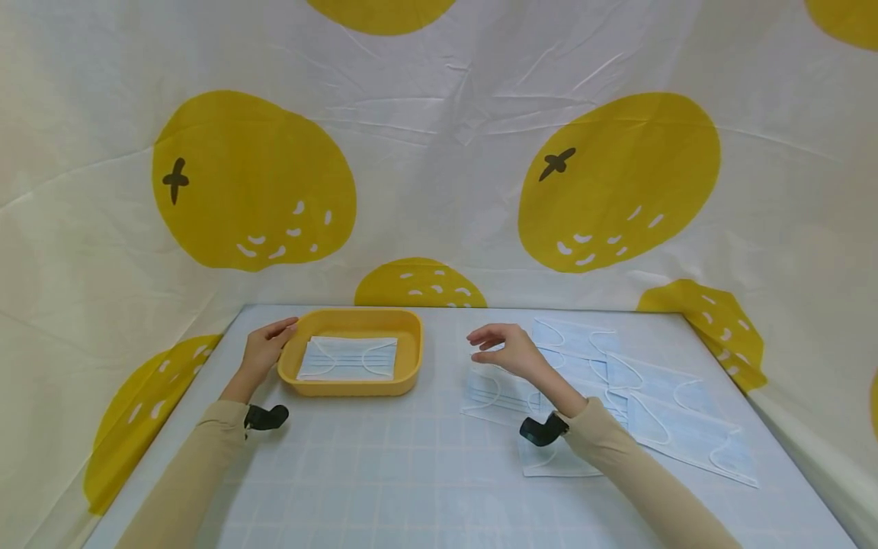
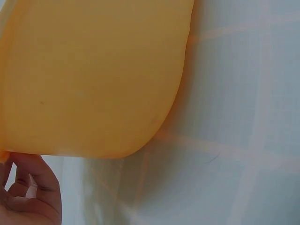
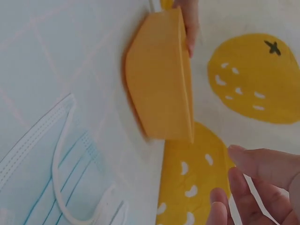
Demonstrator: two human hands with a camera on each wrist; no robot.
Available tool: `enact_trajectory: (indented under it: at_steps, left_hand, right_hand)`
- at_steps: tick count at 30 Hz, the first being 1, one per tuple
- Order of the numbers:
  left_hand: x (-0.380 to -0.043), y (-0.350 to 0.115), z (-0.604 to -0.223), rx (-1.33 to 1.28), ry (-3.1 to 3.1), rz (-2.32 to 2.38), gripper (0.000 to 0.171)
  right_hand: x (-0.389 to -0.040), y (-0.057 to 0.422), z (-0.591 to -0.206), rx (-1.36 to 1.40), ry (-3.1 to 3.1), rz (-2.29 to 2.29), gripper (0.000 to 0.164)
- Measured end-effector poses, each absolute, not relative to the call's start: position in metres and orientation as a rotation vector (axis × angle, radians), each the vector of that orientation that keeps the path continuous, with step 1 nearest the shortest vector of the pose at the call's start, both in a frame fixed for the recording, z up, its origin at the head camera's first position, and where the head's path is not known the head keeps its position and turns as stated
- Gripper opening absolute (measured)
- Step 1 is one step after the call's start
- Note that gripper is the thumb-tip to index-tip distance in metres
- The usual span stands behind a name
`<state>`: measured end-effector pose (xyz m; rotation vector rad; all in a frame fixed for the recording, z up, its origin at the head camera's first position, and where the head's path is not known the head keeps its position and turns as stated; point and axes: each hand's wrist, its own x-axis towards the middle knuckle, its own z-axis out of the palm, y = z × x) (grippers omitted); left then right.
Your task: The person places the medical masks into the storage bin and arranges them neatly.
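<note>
A yellow tray [image 1: 410, 374] stands at the back left of the table, and one pale blue face mask [image 1: 350, 358] lies flat inside it. My left hand [image 1: 264, 351] grips the tray's left rim; the left wrist view shows its bent fingers [image 2: 40, 176] against the tray's edge. Over the left side of a spread of loose face masks [image 1: 686, 435] hovers my right hand [image 1: 507, 351], its fingers loosely bent and nothing between them. In the right wrist view, a nearby face mask [image 3: 70, 164] with a white ear loop lies below this hand.
Several face masks overlap on the right half of the table [image 1: 384, 473], which has a pale checked cover. Behind and beside it hangs a white curtain [image 1: 439, 168] printed with large yellow fruit. Each wrist carries a small black camera.
</note>
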<state>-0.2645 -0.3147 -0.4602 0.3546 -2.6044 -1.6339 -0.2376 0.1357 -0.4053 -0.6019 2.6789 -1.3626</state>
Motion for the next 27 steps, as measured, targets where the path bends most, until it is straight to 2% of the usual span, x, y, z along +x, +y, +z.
enact_trajectory:
  at_steps: [12, 27]
  left_hand:
    - [-0.265, -0.315, -0.461, 0.363, -2.599, -1.628, 0.055]
    - [-0.265, -0.315, -0.462, 0.369, -2.613, -1.598, 0.055]
  right_hand:
    - [-0.235, 0.168, -0.412, -0.587, 2.638, -1.371, 0.033]
    - [-0.223, 0.195, -0.423, -0.42, 2.602, -1.355, 0.035]
